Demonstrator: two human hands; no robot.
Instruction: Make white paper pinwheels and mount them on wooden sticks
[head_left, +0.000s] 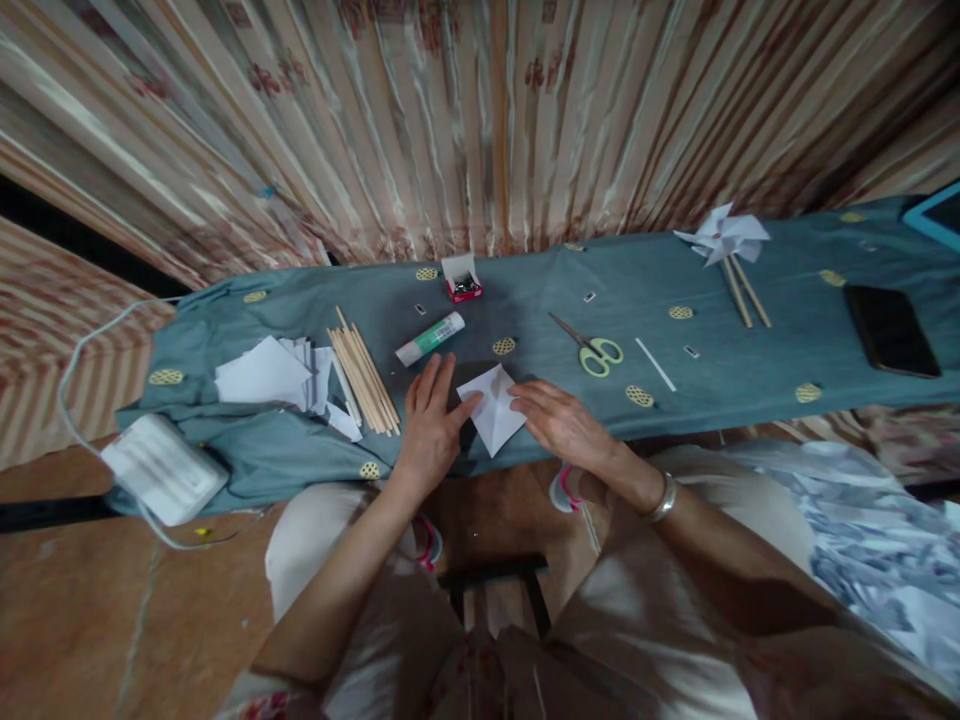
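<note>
A small white square of paper (495, 415) with crease lines lies on the cloth-covered table in front of me. My left hand (433, 425) rests at its left side, fingers stretched out on the cloth and the thumb on the paper. My right hand (562, 422) holds the paper's right corner between its fingertips; the thumb is mostly hidden. Just beyond my left hand lies a glue stick (430, 338). Scissors (592, 350) with light green handles lie open beyond my right hand.
Left of my hands are wooden sticks (364, 375), cut paper pieces (266, 372) and a white device (166, 470) with a cable. A small red-and-white box (462, 280) stands behind. Rightward lie a paper strip (655, 364), paper pinwheels (724, 238) on sticks and a phone (891, 330).
</note>
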